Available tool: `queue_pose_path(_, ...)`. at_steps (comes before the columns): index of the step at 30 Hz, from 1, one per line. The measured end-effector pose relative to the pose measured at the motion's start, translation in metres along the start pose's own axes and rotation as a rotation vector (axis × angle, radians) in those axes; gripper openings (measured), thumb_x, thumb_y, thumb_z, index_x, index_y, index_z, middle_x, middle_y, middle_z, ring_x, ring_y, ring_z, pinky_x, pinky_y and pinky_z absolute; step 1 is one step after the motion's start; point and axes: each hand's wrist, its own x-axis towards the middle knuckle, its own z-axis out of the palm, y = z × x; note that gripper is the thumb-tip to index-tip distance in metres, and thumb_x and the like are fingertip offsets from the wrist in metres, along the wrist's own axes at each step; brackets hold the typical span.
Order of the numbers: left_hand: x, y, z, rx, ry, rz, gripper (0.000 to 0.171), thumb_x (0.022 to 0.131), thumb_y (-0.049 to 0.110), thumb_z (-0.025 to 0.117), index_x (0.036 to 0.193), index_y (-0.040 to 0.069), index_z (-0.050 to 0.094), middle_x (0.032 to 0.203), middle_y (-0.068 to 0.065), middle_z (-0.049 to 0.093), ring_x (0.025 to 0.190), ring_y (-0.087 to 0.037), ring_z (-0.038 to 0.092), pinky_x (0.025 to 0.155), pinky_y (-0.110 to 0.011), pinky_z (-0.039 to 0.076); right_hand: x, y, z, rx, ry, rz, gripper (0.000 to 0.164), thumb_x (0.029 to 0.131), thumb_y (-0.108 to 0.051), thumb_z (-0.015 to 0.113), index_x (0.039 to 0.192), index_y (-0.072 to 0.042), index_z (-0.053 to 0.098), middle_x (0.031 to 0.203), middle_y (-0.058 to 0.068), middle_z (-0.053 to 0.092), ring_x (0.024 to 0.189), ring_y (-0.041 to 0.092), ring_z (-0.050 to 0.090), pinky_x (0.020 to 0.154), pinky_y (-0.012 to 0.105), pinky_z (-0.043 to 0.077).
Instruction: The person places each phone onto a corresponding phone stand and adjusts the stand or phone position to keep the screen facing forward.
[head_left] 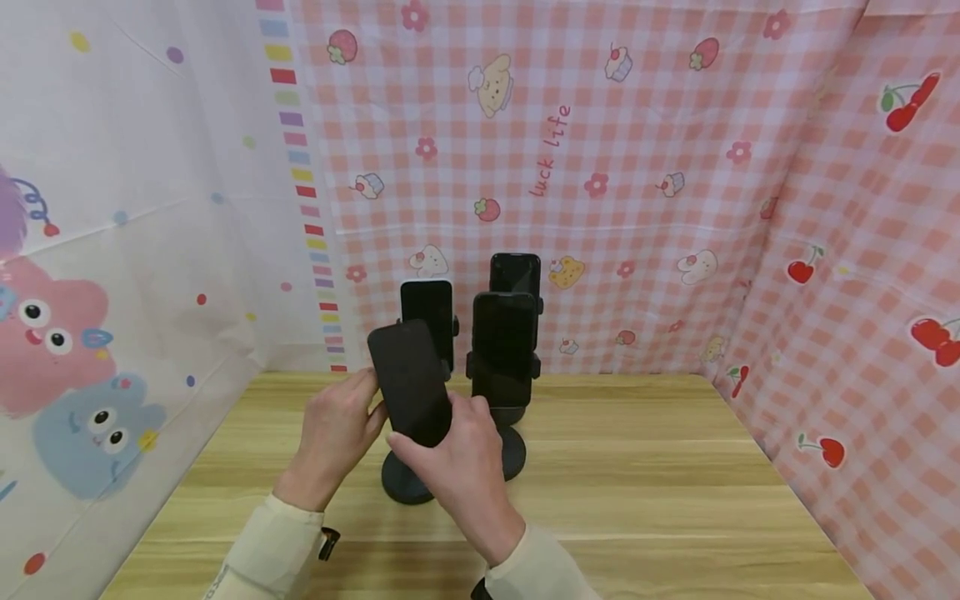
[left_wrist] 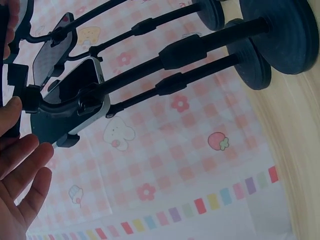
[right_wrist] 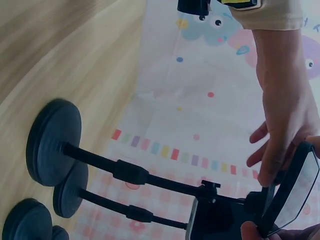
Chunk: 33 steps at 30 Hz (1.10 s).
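A black smartphone [head_left: 408, 383] is held tilted over a black phone stand, whose round base [head_left: 408, 479] stands on the table. My right hand [head_left: 468, 467] grips the phone by its lower part, the thumb along the bottom edge. At the phone's left side is my left hand [head_left: 337, 425]; its thumb and index finger pinch the stand's clamp [left_wrist: 25, 92] behind the phone. The other left fingers [left_wrist: 35, 185] spread loosely below. In the right wrist view the phone's bright screen [right_wrist: 300, 195] faces away from the clamp, close over it.
Behind stand more phones in holders: a white-edged phone [head_left: 427, 308], a front black phone [head_left: 504, 350] and a rear black phone [head_left: 515, 271]. Their bases crowd together on the wooden table [head_left: 637, 483]. Patterned cloth [head_left: 652, 108] hangs at the back and both sides.
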Motion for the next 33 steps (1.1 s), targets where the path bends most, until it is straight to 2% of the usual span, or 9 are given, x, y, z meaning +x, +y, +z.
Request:
queue_pose_path(8, -0.003, -0.004, 0.001, -0.040, -0.009, -0.004, 0.030, 0.078, 0.005, 0.079, 0.106, 0.008, 0.069, 0.097, -0.008, 0.073, 0.067, -0.028, 0.067, 0.051, -0.040, 0.050, 0.008, 0.000, 0.013, 0.013, 0.021, 0.038, 0.069, 0.073, -0.053, 0.083, 0.120, -0.006, 0.065, 0.093, 0.001, 0.052, 0.079, 0.015, 0.049, 0.067, 0.033, 0.042)
queue_pose_path(19, -0.006, -0.009, 0.003, -0.100, 0.011, 0.003, 0.034, 0.079, 0.002, 0.080, 0.111, 0.009, 0.071, 0.099, -0.009, 0.074, 0.075, -0.027, 0.070, 0.057, -0.040, 0.053, 0.012, 0.003, 0.026, 0.033, 0.082, 0.046, 0.080, 0.071, -0.056, 0.083, 0.127, -0.002, 0.063, 0.098, 0.003, 0.054, 0.084, 0.017, 0.051, 0.070, 0.033, 0.044)
queue_pose_path(27, -0.009, -0.012, -0.002, -0.081, 0.025, 0.047, 0.045, 0.074, 0.007, 0.085, 0.117, 0.007, 0.071, 0.103, -0.013, 0.074, 0.080, -0.029, 0.072, 0.059, -0.042, 0.055, 0.010, 0.007, 0.029, 0.029, 0.120, 0.035, 0.080, 0.071, -0.055, 0.083, 0.127, -0.001, 0.063, 0.101, 0.005, 0.054, 0.086, 0.018, 0.052, 0.073, 0.035, 0.046)
queue_pose_path(33, -0.013, -0.014, -0.005, -0.069, 0.034, 0.066, 0.046, 0.072, 0.007, 0.086, 0.116, 0.003, 0.070, 0.102, -0.015, 0.073, 0.083, -0.031, 0.072, 0.061, -0.044, 0.056, 0.009, 0.009, 0.031, -0.005, 0.128, 0.019, 0.081, 0.072, -0.056, 0.083, 0.127, 0.000, 0.062, 0.102, 0.007, 0.055, 0.088, 0.020, 0.053, 0.074, 0.036, 0.047)
